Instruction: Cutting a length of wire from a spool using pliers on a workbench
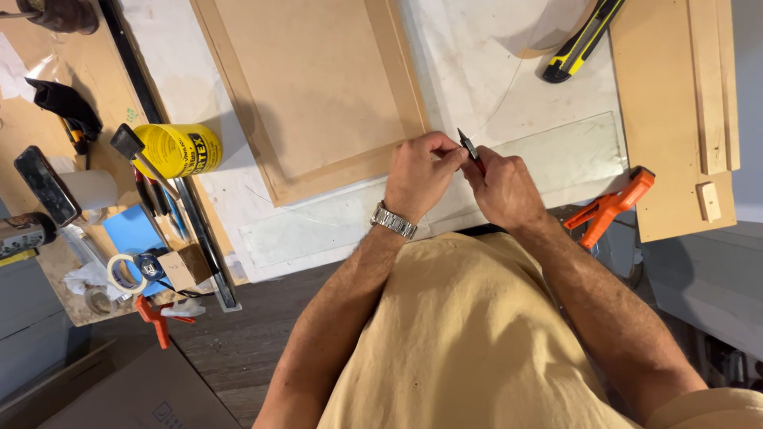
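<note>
My right hand (502, 189) closes its grip on a small cutting tool (469, 148) with a red handle; the dark blade tip rises just above my knuckles, tilted up and to the left. My left hand (417, 175) meets it from the other side, fingertips (451, 154) pinched on the tool's upper part, so that both grips are clenched on the one object, and the two hands touch at the thumbs. The tool sits between them, above the near edge of the counter (477, 71).

Both wrists bend inward; the forearms run back toward my body and converge at the hands. A metal wristwatch (393, 220) circles the left wrist.

Directly under the hands lies a clear plastic sheet (556, 155), flat on the white counter. Just beyond the left hand rests a framed fibreboard panel (318, 87). An orange spring clamp (612, 206) lies near the right forearm, at the counter's edge. Farther right is a stack of fibreboard strips (675, 111); farther back, a yellow-and-black utility knife (580, 40). Well apart to the left stand a yellow can (179, 149), a brush (139, 155) and a roll of masking tape (125, 272).
</note>
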